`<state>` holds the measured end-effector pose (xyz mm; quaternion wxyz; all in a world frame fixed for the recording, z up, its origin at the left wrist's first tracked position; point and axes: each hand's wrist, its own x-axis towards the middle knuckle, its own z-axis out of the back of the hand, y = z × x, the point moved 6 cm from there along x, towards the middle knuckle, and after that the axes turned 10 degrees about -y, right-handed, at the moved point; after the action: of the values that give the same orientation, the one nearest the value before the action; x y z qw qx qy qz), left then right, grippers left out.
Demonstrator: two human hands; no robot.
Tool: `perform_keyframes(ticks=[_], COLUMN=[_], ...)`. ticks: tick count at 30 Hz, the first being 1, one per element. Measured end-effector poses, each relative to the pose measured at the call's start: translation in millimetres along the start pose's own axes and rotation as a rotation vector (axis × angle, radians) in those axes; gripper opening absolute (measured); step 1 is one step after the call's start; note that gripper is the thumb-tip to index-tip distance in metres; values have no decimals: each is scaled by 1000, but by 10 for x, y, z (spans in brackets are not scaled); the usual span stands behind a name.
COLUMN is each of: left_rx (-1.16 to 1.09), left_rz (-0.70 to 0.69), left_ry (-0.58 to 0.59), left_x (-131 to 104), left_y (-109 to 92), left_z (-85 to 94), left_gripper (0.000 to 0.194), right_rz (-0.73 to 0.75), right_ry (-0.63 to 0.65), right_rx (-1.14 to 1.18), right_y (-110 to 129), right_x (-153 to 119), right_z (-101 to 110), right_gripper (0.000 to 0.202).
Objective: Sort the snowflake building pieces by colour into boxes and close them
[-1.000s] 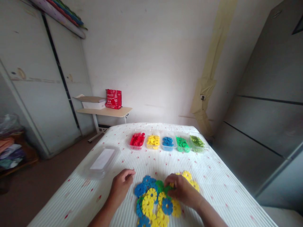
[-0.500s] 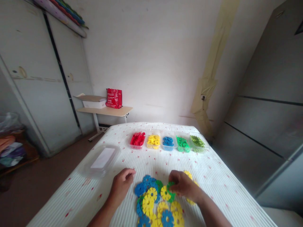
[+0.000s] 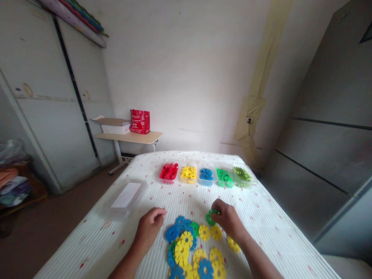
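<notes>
My right hand point(image 3: 226, 217) pinches a green notched plastic disc point(image 3: 209, 217) between thumb and fingers, just above the table. Below it lie several yellow flower-shaped discs point(image 3: 216, 233), one partly behind my right wrist. In front of me is a loose pile of such discs: blue ones point(image 3: 172, 233) on the left, yellow ones point(image 3: 181, 251) in the middle, and a green one point(image 3: 195, 229) partly covered. To the left of the pile my left hand point(image 3: 151, 223) rests with its fingers curled together, and nothing shows in them.
Along the far side stand clear tubs of red point(image 3: 169, 172), yellow point(image 3: 188, 174), blue point(image 3: 206, 175), green point(image 3: 224, 177) and light-green pieces point(image 3: 243, 174). A clear plastic lid point(image 3: 116, 211) with a white label lies at the left. A white dotted cloth point(image 3: 279, 240) covers the table.
My right hand has moved up and away from the pile, carrying the green disc. Yellow discs that it covered now show. My left hand has stayed in place.
</notes>
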<state>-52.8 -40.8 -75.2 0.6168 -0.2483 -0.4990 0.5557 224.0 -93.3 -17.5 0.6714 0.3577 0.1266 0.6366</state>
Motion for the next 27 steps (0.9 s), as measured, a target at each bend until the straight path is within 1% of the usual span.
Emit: perform_keyframes(ticks=[5, 7, 9, 11, 13, 14, 16, 19, 21, 22, 24, 27], left_rx=[-25, -37, -38, -33, -26, -23, -18, -25, -39, -46, -53, -43], left_rz=[5, 13, 13, 12, 10, 9, 14, 39, 52, 56, 60, 51], left_ry=[-7, -13, -17, -18, -15, -16, -13, -6, -5, -5, 1, 9], left_x=[3, 6, 7, 7, 5, 5, 3, 3, 4, 5, 5, 2], left_y=[-1, -5, -13, -19, -23, -25, -25, -19, -23, -29, -42, -63], left_z=[1, 2, 3, 4, 5, 6, 5, 1, 0, 1, 1, 2], left_gripper=[18, 18, 18, 18, 19, 19, 19, 20, 21, 21, 22, 21], right_rz=[23, 26, 21, 17, 16, 8, -25, -87, -105, -106, -84, -7], right_ry=[59, 70, 82, 101, 86, 52, -81, -351, -463, -483, -481, -458], right_rx=[-104, -147, -142, -95, -55, -45, -47, -88, -155, -184, -217, -234], right_y=[63, 51, 17, -23, -62, -85, -146, -269, -363, -414, -521, -678], right_x=[-67, -86, -80, -23, 116, 218, 465, 788, 883, 886, 809, 543], right_z=[-72, -106, -131, -123, -41, 35, 256, 623, 764, 787, 761, 647], right_gripper=[9, 11, 14, 17, 18, 17, 18, 36, 39, 36, 28, 24])
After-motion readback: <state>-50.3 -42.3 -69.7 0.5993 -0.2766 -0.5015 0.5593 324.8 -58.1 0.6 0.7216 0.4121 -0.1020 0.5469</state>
